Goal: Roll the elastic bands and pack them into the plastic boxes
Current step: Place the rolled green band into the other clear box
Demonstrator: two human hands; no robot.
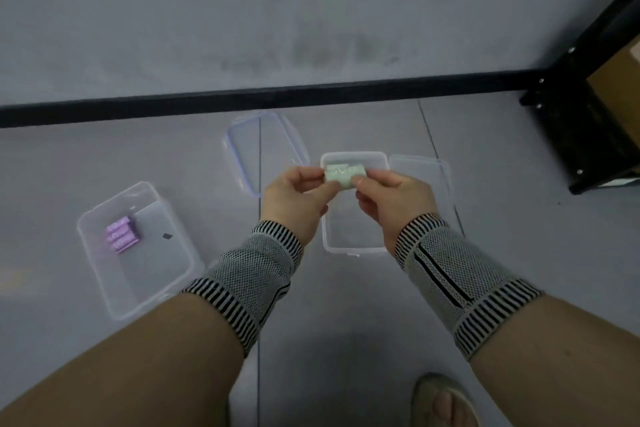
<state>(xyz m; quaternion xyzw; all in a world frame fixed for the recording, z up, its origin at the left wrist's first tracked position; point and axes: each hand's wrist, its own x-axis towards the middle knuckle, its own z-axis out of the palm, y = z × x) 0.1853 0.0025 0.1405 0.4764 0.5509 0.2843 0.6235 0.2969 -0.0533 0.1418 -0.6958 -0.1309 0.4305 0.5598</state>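
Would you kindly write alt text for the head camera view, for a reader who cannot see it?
Two hands, left hand and right hand, pinch a pale green rolled elastic band above an open clear plastic box on a grey floor. To the left, another clear box holds purple rolls, and two lids lie nearby.

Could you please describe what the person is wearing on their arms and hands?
Both hands, the left hand and the right hand, are bare, with no gloves. Each wrist carries a grey knitted wrist band with black-and-white striped edges; the right wrist band also shows a long black stripe. The forearms are uncovered.
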